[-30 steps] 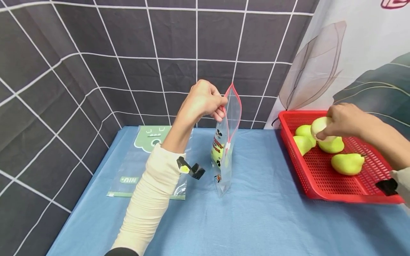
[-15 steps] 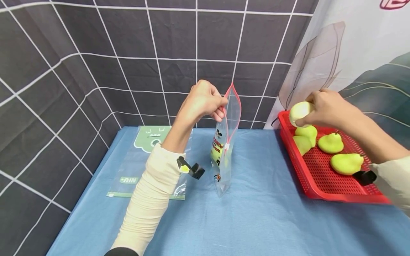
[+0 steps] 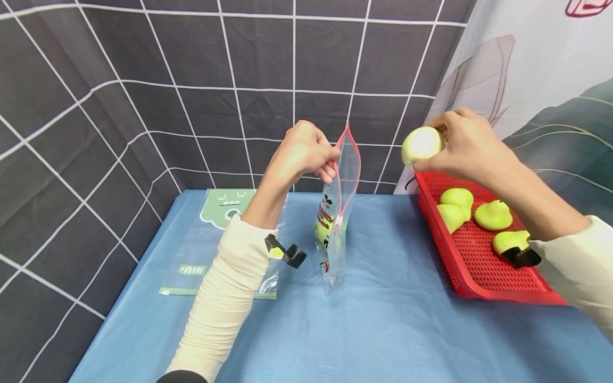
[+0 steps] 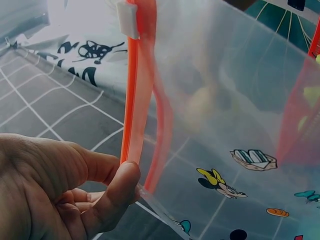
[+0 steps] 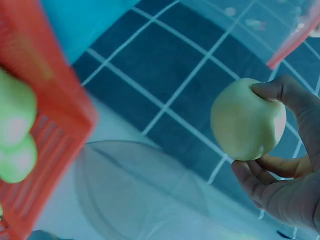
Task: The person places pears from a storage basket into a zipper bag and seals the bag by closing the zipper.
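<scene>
My left hand (image 3: 308, 151) pinches the red-edged mouth of a clear zip bag (image 3: 339, 255) printed with cartoon figures. The bag stands upright with its mouth gaping, and something yellow-green shows through its wall. In the left wrist view, thumb and finger grip the red zip strip (image 4: 132, 100), with a white slider (image 4: 128, 20) farther along it. My right hand (image 3: 462, 143) grips a pale yellow-green round fruit (image 3: 422, 146), raised above the basket's left rim, to the right of the bag. The right wrist view shows thumb and fingers on opposite sides of the fruit.
A red plastic basket (image 3: 483, 290) at the right holds several green pears (image 3: 493, 215). Flat on the blue cloth (image 3: 383, 330) at the left lies another clear zip bag (image 3: 191, 250) with a green print, partly behind my left forearm. A dark tiled backdrop (image 3: 258, 58) rises behind.
My right hand has lifted the pale fruit out of the basket and carried it left, toward the standing bag. My left hand stays in place on the bag's mouth.
</scene>
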A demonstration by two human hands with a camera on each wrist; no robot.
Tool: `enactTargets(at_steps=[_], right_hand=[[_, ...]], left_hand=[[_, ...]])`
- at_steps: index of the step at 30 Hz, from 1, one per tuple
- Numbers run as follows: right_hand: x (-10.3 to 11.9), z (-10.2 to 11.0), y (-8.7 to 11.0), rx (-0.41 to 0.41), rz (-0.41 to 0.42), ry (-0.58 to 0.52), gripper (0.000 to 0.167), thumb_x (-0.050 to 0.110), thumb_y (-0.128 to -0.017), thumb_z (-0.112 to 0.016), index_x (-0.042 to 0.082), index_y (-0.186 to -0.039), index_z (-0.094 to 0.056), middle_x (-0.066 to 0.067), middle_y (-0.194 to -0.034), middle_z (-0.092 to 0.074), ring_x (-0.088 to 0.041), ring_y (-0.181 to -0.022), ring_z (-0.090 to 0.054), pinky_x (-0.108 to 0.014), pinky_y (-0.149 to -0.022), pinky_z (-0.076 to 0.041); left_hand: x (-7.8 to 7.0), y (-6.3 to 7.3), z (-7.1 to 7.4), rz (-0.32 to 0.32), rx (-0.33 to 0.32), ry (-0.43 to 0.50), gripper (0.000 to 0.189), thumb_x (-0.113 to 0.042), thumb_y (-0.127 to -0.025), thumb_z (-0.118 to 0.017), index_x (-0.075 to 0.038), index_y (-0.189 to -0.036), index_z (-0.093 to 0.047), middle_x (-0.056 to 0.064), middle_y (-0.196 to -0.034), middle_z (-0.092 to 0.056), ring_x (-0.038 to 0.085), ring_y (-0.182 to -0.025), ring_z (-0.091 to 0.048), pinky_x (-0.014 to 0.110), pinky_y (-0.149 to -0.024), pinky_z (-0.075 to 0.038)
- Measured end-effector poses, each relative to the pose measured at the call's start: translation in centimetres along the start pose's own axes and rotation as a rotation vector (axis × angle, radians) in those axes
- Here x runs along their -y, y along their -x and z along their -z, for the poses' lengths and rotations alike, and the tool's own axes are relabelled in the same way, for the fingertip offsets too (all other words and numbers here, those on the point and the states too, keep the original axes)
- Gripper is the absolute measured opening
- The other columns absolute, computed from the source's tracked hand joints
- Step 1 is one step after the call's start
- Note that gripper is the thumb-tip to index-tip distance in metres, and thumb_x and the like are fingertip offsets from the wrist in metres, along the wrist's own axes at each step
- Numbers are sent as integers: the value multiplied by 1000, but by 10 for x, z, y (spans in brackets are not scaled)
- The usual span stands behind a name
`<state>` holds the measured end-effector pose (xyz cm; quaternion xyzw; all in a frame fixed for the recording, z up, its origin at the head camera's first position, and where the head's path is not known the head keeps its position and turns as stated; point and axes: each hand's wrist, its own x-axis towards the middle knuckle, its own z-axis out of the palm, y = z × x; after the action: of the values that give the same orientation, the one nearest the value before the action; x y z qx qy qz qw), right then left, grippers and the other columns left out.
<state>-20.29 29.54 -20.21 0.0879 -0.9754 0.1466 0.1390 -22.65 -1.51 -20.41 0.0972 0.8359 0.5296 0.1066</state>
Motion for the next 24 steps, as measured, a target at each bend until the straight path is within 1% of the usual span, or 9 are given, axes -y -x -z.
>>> enactTargets(at_steps=[4, 7, 11, 14, 17, 19, 21, 24], right_hand=[[21, 9, -3, -80, 17, -65, 78, 29, -78, -96, -9, -139, -67, -31, -133, -64, -44, -123, -55, -59, -91, -46], [38, 12, -5, -146, 39, -138, 76, 28, -77, -96, -7, -139, -69, -28, -134, -66, -39, -126, -56, -56, -96, -42], [63, 10, -7, -210, 69, -221, 75, 28, -77, -95, -3, -140, -70, -25, -136, -65, -36, -124, -61, -50, -100, -41], [80, 6, -6, -245, 107, -255, 72, 28, -77, -96, 1, -139, -72, -21, -134, -64, -34, -119, -68, -41, -98, -43], [93, 3, -4, -267, 159, -279, 69, 25, -77, -98, 2, -136, -73, -19, -131, -66, -32, -114, -72, -35, -95, -44], [99, 0, -3, -268, 175, -289, 68, 24, -77, -98, 2, -136, -73, -19, -130, -65, -32, -112, -72, -33, -93, -46], [104, -4, -2, -263, 193, -300, 67, 23, -77, -98, 1, -136, -72, -20, -130, -65, -32, -112, -72, -35, -93, -48], [108, -10, -2, -251, 202, -311, 66, 24, -79, -96, 0, -135, -72, -21, -131, -65, -35, -113, -73, -41, -97, -49]], left_hand=[[-1, 1, -1, 2, 11, -5, 12, 0, -102, -70, 5, -95, -78, 9, -65, -78, 10, -48, -72, 28, -66, -70], [0, 1, -1, 0, 13, 1, 12, 0, -102, -69, 5, -94, -78, 9, -64, -77, 10, -48, -72, 29, -65, -70], [1, 1, 0, -10, 11, 17, 13, 2, -102, -69, 6, -93, -77, 9, -62, -76, 10, -46, -71, 28, -62, -69], [3, 0, 0, -24, 18, 33, 14, 2, -102, -69, 6, -90, -77, 9, -60, -75, 11, -46, -71, 31, -62, -70], [3, 0, -1, -31, 29, 51, 17, 3, -102, -69, 6, -87, -77, 10, -59, -74, 12, -46, -71, 36, -65, -71], [3, 0, -1, -33, 35, 53, 18, 2, -103, -69, 6, -86, -77, 10, -59, -74, 12, -45, -71, 37, -67, -72], [3, 0, -1, -35, 40, 47, 20, 2, -104, -69, 6, -85, -77, 10, -59, -73, 13, -45, -72, 36, -65, -71], [3, 0, 0, -40, 44, 36, 23, 3, -104, -67, 7, -83, -77, 10, -59, -73, 13, -45, -72, 33, -61, -70]])
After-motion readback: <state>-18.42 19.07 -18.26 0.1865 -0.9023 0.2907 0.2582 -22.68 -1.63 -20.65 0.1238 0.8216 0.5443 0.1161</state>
